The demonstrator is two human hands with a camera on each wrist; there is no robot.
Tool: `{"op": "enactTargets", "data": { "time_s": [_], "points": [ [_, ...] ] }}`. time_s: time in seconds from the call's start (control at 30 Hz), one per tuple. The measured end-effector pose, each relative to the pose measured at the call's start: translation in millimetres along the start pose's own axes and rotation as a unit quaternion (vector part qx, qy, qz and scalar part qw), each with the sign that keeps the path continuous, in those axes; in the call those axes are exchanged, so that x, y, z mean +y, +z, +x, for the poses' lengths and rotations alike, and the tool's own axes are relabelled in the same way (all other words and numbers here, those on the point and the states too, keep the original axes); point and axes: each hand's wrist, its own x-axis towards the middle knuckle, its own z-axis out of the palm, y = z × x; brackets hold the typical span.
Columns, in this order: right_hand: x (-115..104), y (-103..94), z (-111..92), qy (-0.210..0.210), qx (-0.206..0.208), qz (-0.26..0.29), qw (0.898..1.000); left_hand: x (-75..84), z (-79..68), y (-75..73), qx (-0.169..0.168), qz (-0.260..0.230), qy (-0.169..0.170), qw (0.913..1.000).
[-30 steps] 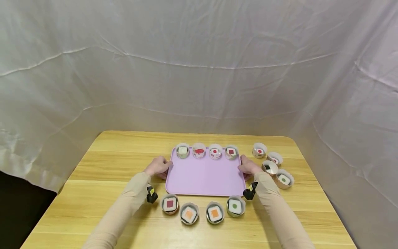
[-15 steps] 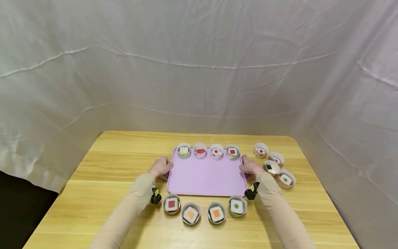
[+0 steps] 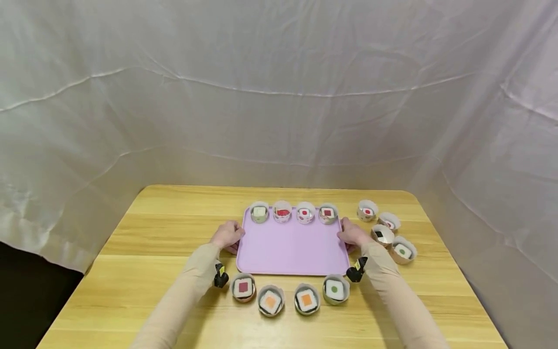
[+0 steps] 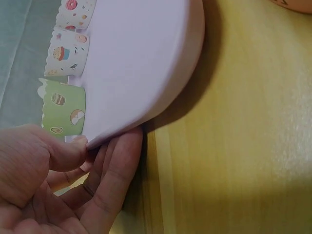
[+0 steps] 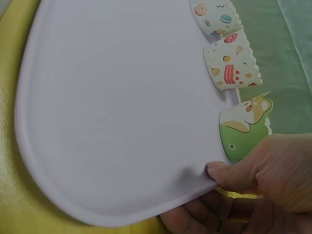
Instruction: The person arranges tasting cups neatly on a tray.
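Note:
A light purple tray (image 3: 292,249) lies level in front of me, with several paper cups in a row along its far edge. My left hand (image 3: 228,234) grips the tray's left edge, thumb on the rim and fingers beneath, as the left wrist view shows. On the opposite side my right hand (image 3: 352,233) pinches the right edge the same way. The leftmost cup, a green one (image 4: 63,108), stands close to my left thumb. Near the right thumb is another green cup (image 5: 243,126) with an animal picture. Sushi-like pieces sit in the cups, one of them all red (image 3: 283,213).
Below the tray's near edge stand several cups, among them one with an orange-centred piece (image 3: 307,299) and one with a green-centred piece (image 3: 334,290). More cups cluster right of my right hand, including a black-centred one (image 3: 383,235). Pale curtains (image 3: 279,111) surround the wooden table (image 3: 148,232).
The whole scene, hands included, has shifted slightly to the right in the head view. Both hands keep their hold on the tray, and the cups hold their places around it.

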Motion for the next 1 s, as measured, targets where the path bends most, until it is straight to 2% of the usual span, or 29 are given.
{"op": "enactTargets", "data": {
  "time_s": [0.23,0.3,0.37,0.53,0.73,0.9,1.0],
  "points": [
    [-2.5,-3.2,-1.3,0.004,0.026,-0.005,1.000,-1.1,0.1,0.3,0.002,-0.006,-0.001,1.0000],
    [-4.2,-5.8,-2.1,-0.010,0.050,-0.025,0.998,-1.9,0.9,0.4,0.003,-0.008,-0.001,1.0000],
    [-5.7,-8.8,-2.5,-0.031,0.091,-0.053,0.994,-2.7,1.9,0.4,0.004,-0.011,-0.003,0.9999],
    [-5.4,-14.5,-2.6,-0.070,0.208,-0.110,0.969,-3.0,2.8,0.0,0.006,-0.018,-0.006,0.9998],
    [-4.4,-15.9,1.1,-0.107,0.307,-0.119,0.938,-4.0,2.5,-0.3,0.008,-0.019,-0.006,0.9998],
    [-5.5,-19.7,7.2,-0.139,0.350,-0.134,0.917,-4.2,3.4,0.0,0.011,-0.024,-0.004,0.9997],
    [-6.0,-25.4,10.8,-0.140,0.360,-0.160,0.909,-4.3,3.9,0.1,0.010,-0.022,-0.002,0.9997]
  ]
}}
